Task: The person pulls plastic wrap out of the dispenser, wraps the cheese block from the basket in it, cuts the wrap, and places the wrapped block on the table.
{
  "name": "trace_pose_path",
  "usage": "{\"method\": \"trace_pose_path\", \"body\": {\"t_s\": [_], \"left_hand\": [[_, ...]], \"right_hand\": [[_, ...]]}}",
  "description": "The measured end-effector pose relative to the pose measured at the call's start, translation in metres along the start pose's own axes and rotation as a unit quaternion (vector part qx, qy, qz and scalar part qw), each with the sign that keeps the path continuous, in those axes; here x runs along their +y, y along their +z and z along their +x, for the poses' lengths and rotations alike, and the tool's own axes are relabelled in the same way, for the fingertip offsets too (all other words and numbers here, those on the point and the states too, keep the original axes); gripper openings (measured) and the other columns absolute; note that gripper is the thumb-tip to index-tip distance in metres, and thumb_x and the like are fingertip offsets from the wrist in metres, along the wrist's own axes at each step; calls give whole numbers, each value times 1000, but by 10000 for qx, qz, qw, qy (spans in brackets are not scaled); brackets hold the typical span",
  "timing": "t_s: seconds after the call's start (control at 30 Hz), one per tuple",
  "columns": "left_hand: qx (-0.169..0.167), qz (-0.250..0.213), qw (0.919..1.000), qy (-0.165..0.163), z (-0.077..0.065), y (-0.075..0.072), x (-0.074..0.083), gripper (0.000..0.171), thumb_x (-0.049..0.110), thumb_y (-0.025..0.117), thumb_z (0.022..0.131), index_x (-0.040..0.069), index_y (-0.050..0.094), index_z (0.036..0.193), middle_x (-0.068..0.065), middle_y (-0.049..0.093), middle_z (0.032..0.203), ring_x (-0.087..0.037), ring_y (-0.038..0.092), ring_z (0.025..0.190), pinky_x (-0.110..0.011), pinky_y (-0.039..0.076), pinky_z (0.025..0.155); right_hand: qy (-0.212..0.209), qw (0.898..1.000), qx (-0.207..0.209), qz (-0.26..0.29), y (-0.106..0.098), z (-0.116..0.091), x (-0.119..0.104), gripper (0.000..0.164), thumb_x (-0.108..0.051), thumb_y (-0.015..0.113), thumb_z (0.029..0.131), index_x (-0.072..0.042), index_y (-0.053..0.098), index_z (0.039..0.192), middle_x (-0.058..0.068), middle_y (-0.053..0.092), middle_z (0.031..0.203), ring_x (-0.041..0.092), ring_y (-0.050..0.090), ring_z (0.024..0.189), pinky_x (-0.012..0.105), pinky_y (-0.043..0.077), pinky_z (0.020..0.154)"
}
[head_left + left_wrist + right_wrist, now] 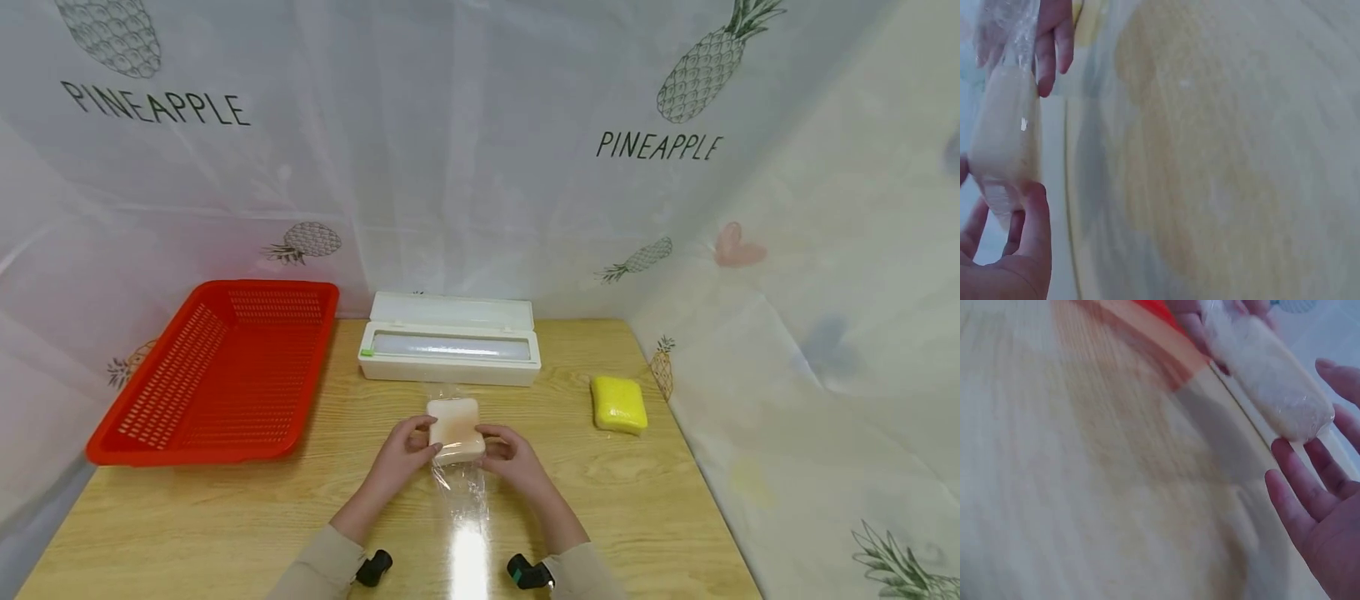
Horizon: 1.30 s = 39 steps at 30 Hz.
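Observation:
In the head view a cream block with a tan middle (456, 423), rounded at its corners like a slice of toast, is between both hands over the table. Clear cling film (463, 492) covers it and trails toward me from its near edge. My left hand (403, 454) grips the left side; in the left wrist view thumb and fingers pinch the lower end of the block (1007, 131). My right hand (517, 458) is at the right side. In the right wrist view its fingers (1300, 478) are mostly straight, fingertips at the wrapped end, thumb apart from it.
Behind the hands stands a white cling film dispenser (450, 369), lid raised and roll showing. A red plastic basket (296, 446) is at the left. To the right lies a yellow block (618, 405) with a shiny surface. Pineapple-printed curtains (450, 167) enclose the wooden table (600, 517).

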<state>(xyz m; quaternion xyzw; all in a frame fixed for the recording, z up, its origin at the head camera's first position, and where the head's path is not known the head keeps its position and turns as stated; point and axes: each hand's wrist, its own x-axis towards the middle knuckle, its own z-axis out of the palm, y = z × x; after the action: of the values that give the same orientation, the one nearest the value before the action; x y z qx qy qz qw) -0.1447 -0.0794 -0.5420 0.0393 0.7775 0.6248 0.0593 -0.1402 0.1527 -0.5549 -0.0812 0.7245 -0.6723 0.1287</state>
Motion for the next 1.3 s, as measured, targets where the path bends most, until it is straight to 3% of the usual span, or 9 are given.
{"method": "trace_pose_path", "body": {"t_s": [0.2, 0.43, 0.7, 0.8, 0.93, 1.1, 1.2, 1.3], "left_hand": [[125, -311, 9992, -239, 0, 6, -8, 37, 6, 74, 86, 1, 62, 121, -20, 59, 120, -34, 64, 98, -35, 55, 75], [275, -689, 9965, -397, -4, 14, -34, 37, 5, 73, 87, -2, 61, 121, -19, 60, 117, -32, 64, 99, -28, 54, 76], [133, -1224, 9918, -345, -26, 12, -43, 47, 0, 69, 88, -5, 50, 131, -23, 57, 115, -33, 61, 105, -27, 54, 80], [-229, -1432, 9882, -494, -33, 8, -44, 47, 2, 67, 90, -7, 48, 132, -22, 59, 113, -30, 62, 102, -30, 55, 80], [-1143, -1564, 9782, -747, -46, -2, -45, 48, 6, 62, 94, -6, 44, 136, -16, 62, 106, -23, 63, 94, -33, 55, 76], [-2196, -1360, 9642, -607, -62, -16, -40, 46, 9, 59, 96, -6, 46, 137, -17, 65, 103, -21, 63, 89, -33, 54, 73], [-2559, -1239, 9577, -447, -67, -18, -36, 44, 10, 59, 95, -6, 50, 135, -22, 65, 104, -23, 64, 87, -33, 54, 72], [-2644, -1085, 9577, -349, -70, -16, -34, 40, 11, 60, 95, -5, 54, 132, -22, 66, 107, -21, 65, 88, -30, 55, 71]], "right_hand": [[213, 9975, 358, 572, 6, -10, 4, 48, 0, 70, 87, 6, 54, 132, 20, 57, 126, 28, 62, 107, 33, 52, 87], [676, 9883, 903, 1031, 14, -16, 21, 44, -1, 71, 85, 10, 57, 125, 18, 62, 118, 21, 64, 98, 31, 53, 84], [923, 9885, 578, 1052, 17, -32, 15, 37, 8, 67, 81, 19, 55, 114, 16, 60, 110, 20, 65, 83, 33, 57, 75], [945, 9886, 367, 1114, 16, -37, 13, 34, 7, 66, 84, 21, 53, 112, 17, 63, 106, 19, 65, 81, 34, 57, 75], [1058, 9874, 58, 1179, 16, -45, 14, 30, 4, 64, 88, 23, 55, 110, 15, 68, 97, 15, 65, 76, 30, 57, 72], [1099, 9867, -410, 1124, 15, -53, 14, 30, 0, 64, 89, 21, 59, 111, 21, 70, 96, 15, 67, 72, 29, 57, 67], [1060, 9867, -626, 1061, 14, -56, 15, 31, -1, 63, 90, 21, 59, 112, 27, 68, 98, 16, 68, 73, 27, 57, 64], [1030, 9869, -720, 1011, 14, -59, 16, 31, -1, 65, 89, 20, 60, 112, 29, 68, 99, 17, 69, 76, 25, 56, 65]]}}
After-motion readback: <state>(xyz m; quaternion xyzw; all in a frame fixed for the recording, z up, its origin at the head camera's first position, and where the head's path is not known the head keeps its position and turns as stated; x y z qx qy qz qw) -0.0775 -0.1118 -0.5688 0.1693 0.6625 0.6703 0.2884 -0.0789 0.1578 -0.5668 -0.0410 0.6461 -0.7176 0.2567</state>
